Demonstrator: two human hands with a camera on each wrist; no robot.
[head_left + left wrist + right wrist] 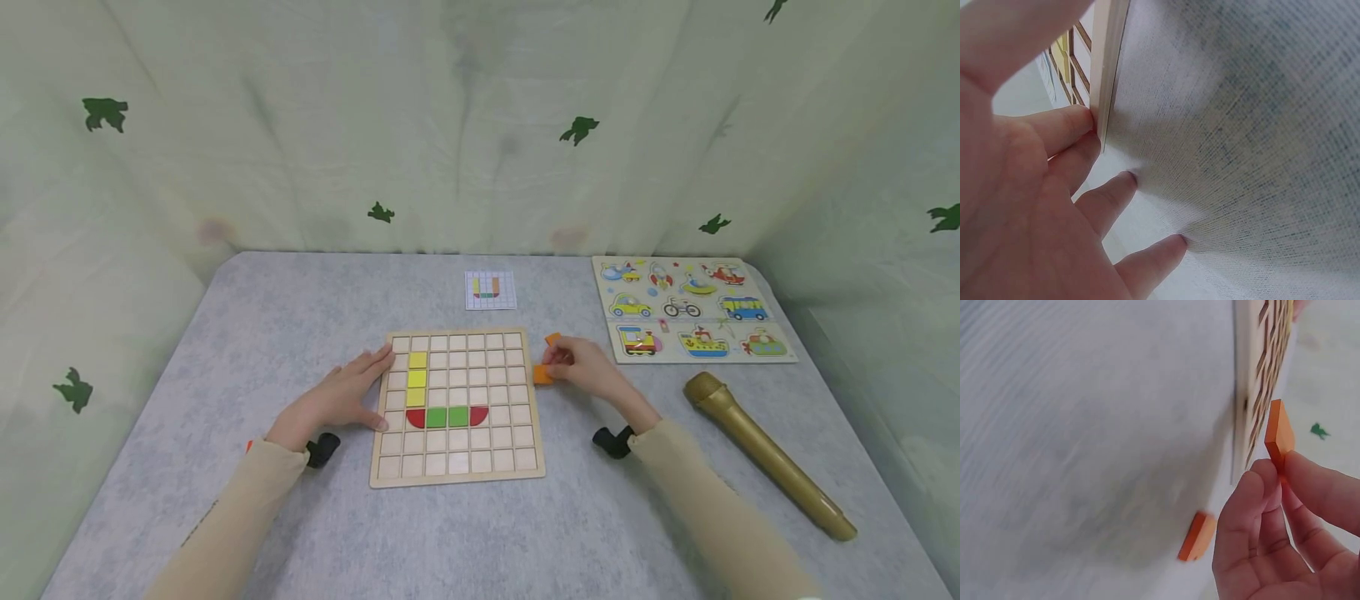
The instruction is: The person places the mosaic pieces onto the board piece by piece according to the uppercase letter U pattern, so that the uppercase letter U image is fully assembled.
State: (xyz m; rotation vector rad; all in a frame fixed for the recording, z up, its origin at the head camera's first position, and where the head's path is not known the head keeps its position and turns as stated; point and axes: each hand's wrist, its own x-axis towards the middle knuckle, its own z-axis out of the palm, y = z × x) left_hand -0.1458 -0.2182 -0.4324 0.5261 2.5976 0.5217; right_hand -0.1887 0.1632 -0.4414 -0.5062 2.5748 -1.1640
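Note:
My right hand [588, 367] pinches an orange square tile [1279, 430] between thumb and fingertips, beside the right edge of a wooden grid board [459, 482]. A second orange tile [1197, 537] lies on the table near that hand, partly behind the fingers in the head view. My left hand [337, 398] is spread at the board's left edge, thumb apart, fingertips touching the rim. In the grid sit three yellow tiles [417, 379] in a column. Below them a row holds two green tiles [447, 417] between two red rounded pieces [478, 416].
A small pattern card [491, 290] lies behind the board. At the back right is a vehicle picture puzzle [693, 310], with a gold microphone [768, 454] in front of it. A bit of orange-red [250, 446] shows beside the left sleeve. Pale curtains surround the table.

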